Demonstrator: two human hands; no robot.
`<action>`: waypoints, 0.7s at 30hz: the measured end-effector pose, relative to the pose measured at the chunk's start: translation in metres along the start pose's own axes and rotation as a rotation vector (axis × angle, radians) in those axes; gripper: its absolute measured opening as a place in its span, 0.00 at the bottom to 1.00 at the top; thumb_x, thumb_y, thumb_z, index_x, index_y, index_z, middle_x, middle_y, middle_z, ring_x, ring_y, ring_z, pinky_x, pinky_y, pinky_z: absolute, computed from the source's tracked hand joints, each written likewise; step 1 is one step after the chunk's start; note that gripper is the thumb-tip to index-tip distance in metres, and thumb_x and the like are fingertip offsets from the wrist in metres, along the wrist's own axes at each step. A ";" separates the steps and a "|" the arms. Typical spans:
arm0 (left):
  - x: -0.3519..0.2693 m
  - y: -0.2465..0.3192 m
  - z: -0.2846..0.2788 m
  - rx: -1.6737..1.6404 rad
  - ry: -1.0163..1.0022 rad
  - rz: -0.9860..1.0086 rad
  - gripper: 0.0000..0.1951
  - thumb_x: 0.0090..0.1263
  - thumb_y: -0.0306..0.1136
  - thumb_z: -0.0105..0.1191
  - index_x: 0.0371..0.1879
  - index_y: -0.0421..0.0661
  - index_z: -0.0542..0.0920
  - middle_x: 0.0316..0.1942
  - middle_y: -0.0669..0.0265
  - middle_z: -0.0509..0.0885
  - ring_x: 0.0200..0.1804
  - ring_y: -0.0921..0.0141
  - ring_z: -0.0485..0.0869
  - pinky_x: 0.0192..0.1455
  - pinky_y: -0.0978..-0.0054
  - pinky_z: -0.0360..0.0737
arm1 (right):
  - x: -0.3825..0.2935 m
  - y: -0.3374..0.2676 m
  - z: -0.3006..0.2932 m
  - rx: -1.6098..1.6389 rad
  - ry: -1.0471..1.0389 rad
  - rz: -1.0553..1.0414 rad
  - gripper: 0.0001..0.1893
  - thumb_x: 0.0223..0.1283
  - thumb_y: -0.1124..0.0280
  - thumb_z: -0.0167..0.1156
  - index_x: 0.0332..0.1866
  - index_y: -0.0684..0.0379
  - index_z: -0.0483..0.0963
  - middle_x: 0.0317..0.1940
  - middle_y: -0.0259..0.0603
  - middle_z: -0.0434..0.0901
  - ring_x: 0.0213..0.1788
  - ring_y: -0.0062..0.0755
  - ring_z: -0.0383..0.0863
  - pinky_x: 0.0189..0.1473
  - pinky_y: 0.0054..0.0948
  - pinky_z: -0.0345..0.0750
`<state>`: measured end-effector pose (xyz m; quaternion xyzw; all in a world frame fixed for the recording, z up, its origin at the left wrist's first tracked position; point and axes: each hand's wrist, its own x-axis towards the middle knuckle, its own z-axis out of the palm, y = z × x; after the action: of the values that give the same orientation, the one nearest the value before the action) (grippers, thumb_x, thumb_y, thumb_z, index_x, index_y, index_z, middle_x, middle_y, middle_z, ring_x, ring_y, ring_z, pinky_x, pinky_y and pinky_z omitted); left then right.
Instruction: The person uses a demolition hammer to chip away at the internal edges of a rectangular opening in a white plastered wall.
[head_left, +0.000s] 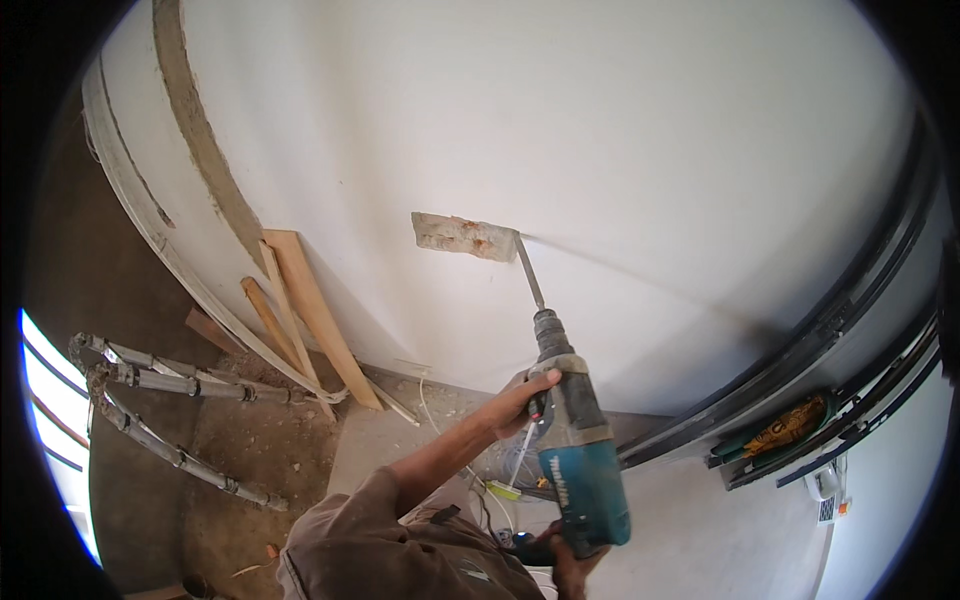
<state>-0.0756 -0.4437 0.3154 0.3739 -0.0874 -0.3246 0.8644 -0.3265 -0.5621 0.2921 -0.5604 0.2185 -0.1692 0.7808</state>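
Observation:
A teal and grey Makita rotary hammer (581, 450) points up at a white plastered wall (637, 150). Its long steel chisel bit (529, 274) meets the right end of a shallow chipped-out patch (465, 236), where rough grey and reddish material shows. My left hand (525, 401) grips the tool's body behind the chuck, around a side handle as far as can be seen. Around the rear handle, at the bottom, is my right hand (574, 562), partly hidden by the tool.
Wooden boards (319, 315) lean on the wall at left, near a vertical mortar-filled strip (199, 135). An aluminium ladder (187, 386) stands at lower left. Rubble and cable (424, 397) lie on the floor below. Dark metal frames (810, 330) curve along the right, with a green-handled tool beside them.

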 end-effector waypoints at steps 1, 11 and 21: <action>0.004 0.004 0.008 -0.014 0.031 0.006 0.31 0.63 0.55 0.61 0.57 0.44 0.72 0.45 0.69 0.80 0.43 0.78 0.80 0.44 0.80 0.80 | 0.011 0.019 -0.022 -0.016 0.066 -0.122 0.35 0.42 0.80 0.65 0.57 0.65 0.54 0.31 0.51 0.78 0.29 0.39 0.82 0.32 0.38 0.83; 0.038 0.019 0.045 -0.147 0.093 -0.053 0.32 0.64 0.57 0.59 0.60 0.48 0.70 0.49 0.69 0.79 0.49 0.75 0.79 0.44 0.75 0.77 | 0.081 -0.129 -0.015 -0.136 -0.329 0.003 0.27 0.40 0.79 0.67 0.51 0.69 0.68 0.29 0.46 0.80 0.28 0.35 0.84 0.31 0.34 0.84; -0.044 -0.006 0.014 -0.131 -0.023 -0.028 0.32 0.66 0.51 0.59 0.61 0.43 0.69 0.49 0.67 0.80 0.52 0.74 0.80 0.47 0.77 0.80 | -0.033 -0.077 0.003 -0.172 -0.287 0.079 0.33 0.45 0.81 0.68 0.60 0.67 0.64 0.41 0.52 0.81 0.39 0.35 0.84 0.42 0.33 0.83</action>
<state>-0.1185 -0.4274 0.3256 0.3137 -0.0708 -0.3460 0.8814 -0.3539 -0.5672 0.3711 -0.6346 0.1402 -0.0373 0.7591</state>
